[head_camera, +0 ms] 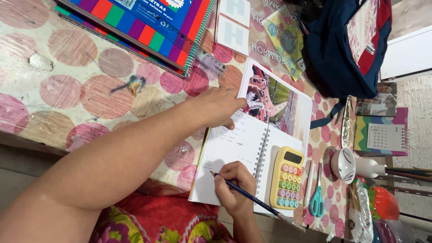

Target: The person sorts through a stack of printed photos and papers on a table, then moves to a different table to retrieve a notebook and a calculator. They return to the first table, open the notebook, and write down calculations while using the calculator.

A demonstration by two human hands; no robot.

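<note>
- Nearest the lens: left forearm crossing the frame from lower left, over red floral cloth at the bottom edge.
- Left hand palm down on upper left corner of open spiral notebook; fingers together and flat, pinning the page, gripping nothing.
- Right hand on lower part of the same white page; fingers closed narrow around blue pencil, tip touching paper near the left margin, shaft running back toward lower right.
- Notebook lies on spotted pink surface, right leaf under a printed photo sheet. A few short handwritten lines on the page; too small to make out.
- Yellow calculator with pastel keys just beside the spiral binding, partly on the right leaf. Teal-handled scissors near it, to the right.
- Striped multicolour spiral pad at top, dark blue backpack upper right, well apart from both hands.
- Step judged in hand: writing an entry low on the left page, page held steady.
- Next move probably calls for steady pressure from the left hand and small pencil strokes rightward, short of the binding.
</note>
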